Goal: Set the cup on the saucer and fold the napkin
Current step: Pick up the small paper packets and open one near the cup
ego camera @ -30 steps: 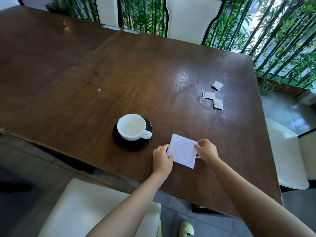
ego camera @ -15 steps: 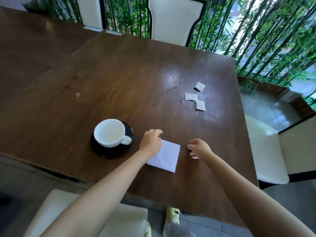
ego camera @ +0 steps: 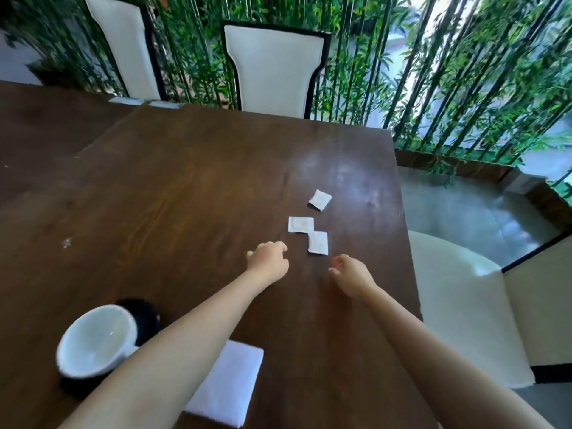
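A white cup [ego camera: 96, 339] stands on a black saucer [ego camera: 145, 314] at the near left of the dark wooden table [ego camera: 185, 187]. A folded white napkin [ego camera: 229, 385] lies flat to the right of the saucer, partly under my left forearm. My left hand [ego camera: 269, 258] is stretched out over the table's middle, fingers loosely curled, holding nothing. My right hand [ego camera: 351, 274] hovers beside it, fingers apart and empty. Both hands are just short of three small white sachets [ego camera: 309, 230].
Two white chairs [ego camera: 272, 69] with black frames stand at the table's far side before bamboo plants. Another white chair seat [ego camera: 464, 305] sits off the right table edge. A second table [ego camera: 40, 125] adjoins at the left.
Both hands left the folded napkin and reached forward toward the sachets. The view tilted up, so the cup, saucer and napkin now sit low in the frame.
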The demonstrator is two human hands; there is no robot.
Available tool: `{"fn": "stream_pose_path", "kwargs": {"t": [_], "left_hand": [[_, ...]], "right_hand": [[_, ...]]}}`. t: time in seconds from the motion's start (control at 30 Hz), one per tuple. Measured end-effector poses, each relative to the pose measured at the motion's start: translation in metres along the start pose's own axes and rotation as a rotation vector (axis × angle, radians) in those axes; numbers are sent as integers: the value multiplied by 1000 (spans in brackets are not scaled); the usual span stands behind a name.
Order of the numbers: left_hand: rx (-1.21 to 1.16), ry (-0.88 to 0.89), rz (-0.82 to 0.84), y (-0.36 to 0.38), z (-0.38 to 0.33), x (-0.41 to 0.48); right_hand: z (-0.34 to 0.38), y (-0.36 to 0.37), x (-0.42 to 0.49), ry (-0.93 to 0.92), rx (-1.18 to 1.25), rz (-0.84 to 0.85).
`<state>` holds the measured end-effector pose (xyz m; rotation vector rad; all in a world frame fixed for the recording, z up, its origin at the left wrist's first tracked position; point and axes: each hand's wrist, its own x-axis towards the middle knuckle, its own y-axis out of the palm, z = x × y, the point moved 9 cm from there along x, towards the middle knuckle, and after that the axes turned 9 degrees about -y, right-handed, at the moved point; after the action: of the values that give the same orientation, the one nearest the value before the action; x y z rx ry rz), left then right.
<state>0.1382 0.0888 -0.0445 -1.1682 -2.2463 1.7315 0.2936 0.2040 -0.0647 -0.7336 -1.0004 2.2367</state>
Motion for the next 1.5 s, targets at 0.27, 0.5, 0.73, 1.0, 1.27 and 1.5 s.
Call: {"fn": "stream_pose_path", "kwargs": {"t": [0.27,0.5,0.73,1.0,1.27,1.5], "left_hand": [[-129,-164,19,34,-38,52],[-197,-192,-94,44,-53,65],[-259,-203,-14,53,-53,73],[-231,13,-98,11,-52,89],[70,162,26,-5,-72,143],[61,213,92,6,-67,150]], "right_hand": [[-3,-9,77,-88,-20,1],[-5,8,109,-96,-43,88],[-9,6,112,-87,15,79],[6,-6,114,-122,450,30],[16,4,131,10,101,-157],[19,1,142,132,-54,-179]]}}
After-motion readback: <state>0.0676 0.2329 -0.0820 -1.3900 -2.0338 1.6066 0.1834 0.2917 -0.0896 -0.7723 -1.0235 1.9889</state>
